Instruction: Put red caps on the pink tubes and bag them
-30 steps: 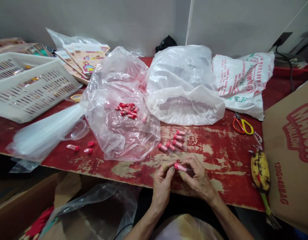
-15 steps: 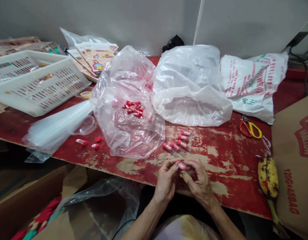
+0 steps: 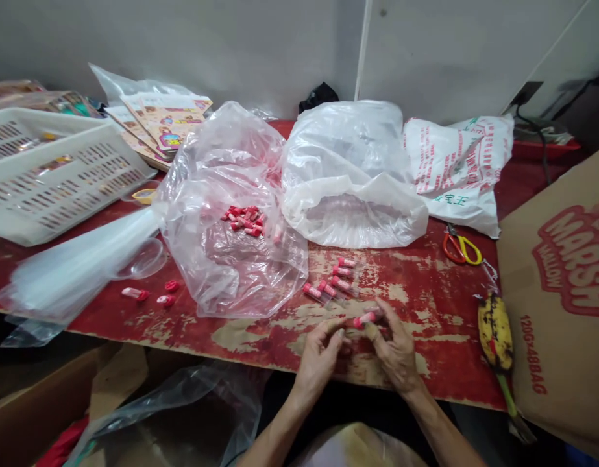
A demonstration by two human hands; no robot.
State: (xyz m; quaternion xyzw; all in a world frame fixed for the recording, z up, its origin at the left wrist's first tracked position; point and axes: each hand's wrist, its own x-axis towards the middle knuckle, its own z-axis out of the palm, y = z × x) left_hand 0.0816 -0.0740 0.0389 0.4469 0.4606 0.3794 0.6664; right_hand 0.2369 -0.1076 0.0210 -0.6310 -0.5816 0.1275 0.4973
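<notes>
In my right hand (image 3: 394, 347) is a small tube with a red cap and pink-and-white contents (image 3: 365, 319), pinched between thumb and fingers above the table's front edge. My left hand (image 3: 323, 353) is close beside its capped end. The left thumb and forefinger are apart, with nothing visible between them. Just beyond my hands, several similar red-capped tubes (image 3: 342, 285) lie on the worn red table (image 3: 260, 334). An open clear plastic bag (image 3: 235, 272) holds more small red-and-white pieces (image 3: 245, 219).
A white bag (image 3: 352, 214) and a printed sack (image 3: 457, 172) stand at the back. Scissors (image 3: 462, 248), a banana (image 3: 494, 332) and a carton (image 3: 562, 305) are right. Left are a white basket (image 3: 60, 188), clear plastic sleeves (image 3: 75, 266) and loose red pieces (image 3: 166, 299).
My left fingers have come away from the tube, which now stays in my right hand. The whole view has shifted, so the table's things appear farther left.
</notes>
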